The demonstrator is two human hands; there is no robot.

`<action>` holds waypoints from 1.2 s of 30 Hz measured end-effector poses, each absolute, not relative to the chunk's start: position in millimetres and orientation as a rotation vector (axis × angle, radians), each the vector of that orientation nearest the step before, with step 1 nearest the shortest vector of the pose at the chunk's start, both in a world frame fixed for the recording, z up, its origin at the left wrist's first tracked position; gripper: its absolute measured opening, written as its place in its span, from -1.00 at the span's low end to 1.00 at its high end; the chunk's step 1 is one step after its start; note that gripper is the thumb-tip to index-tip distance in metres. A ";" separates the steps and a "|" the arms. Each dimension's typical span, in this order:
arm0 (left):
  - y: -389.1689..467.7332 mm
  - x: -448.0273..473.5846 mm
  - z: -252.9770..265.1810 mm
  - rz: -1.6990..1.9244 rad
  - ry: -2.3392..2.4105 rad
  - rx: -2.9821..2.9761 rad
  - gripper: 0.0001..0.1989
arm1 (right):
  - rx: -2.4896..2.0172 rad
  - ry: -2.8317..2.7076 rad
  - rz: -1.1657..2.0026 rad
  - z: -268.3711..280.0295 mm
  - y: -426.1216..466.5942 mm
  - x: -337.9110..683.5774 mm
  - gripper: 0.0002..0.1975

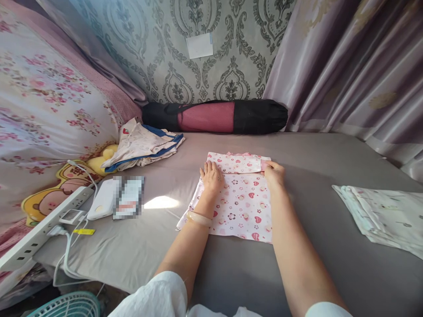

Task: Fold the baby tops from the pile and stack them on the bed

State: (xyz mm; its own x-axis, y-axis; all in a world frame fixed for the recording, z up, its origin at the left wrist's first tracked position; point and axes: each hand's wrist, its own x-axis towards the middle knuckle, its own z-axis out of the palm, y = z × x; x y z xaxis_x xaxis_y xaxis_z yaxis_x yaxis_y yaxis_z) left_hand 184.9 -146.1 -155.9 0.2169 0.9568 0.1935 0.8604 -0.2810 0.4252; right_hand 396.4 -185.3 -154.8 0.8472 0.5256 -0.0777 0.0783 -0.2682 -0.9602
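Observation:
A white cloth garment [243, 207] printed with pink hearts and flowers lies on the grey bed sheet, its far end folded over into a band [234, 163]. A bit of pink trim shows along the far edge. My left hand [211, 177] rests flat on the garment's left side, fingers stretched out over the band's edge. At the band's right end, my right hand [274, 172] pinches the cloth between thumb and fingers. A pale bangle [199, 219] circles my left wrist.
Folded clothes [142, 143] lie at the back left, another folded cloth [386, 215] at the right. A black and pink rolled bag [214, 116] lies along the wall. A power strip [49, 229], a white power bank [104, 198] and a blurred flat item [128, 198] sit left.

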 end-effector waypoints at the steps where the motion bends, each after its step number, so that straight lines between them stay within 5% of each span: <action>1: -145.3 184.7 -156.4 0.611 1.737 2.255 -0.51 | -1.878 -0.525 0.411 -154.1 -187.0 396.6 -0.66; 13: -143.8 185.0 -156.8 0.422 1.885 2.311 -0.41 | -2.468 -1.012 0.148 -125.2 -210.4 373.3 -0.56; 21: -144.7 211.5 -141.5 0.362 1.749 2.521 -0.44 | -2.327 -1.313 -0.181 -137.6 -199.6 358.5 -0.55; 36: -123.4 230.6 -154.2 0.225 1.397 2.773 -0.43 | -2.289 -1.780 0.000 -160.5 -187.0 333.5 -0.44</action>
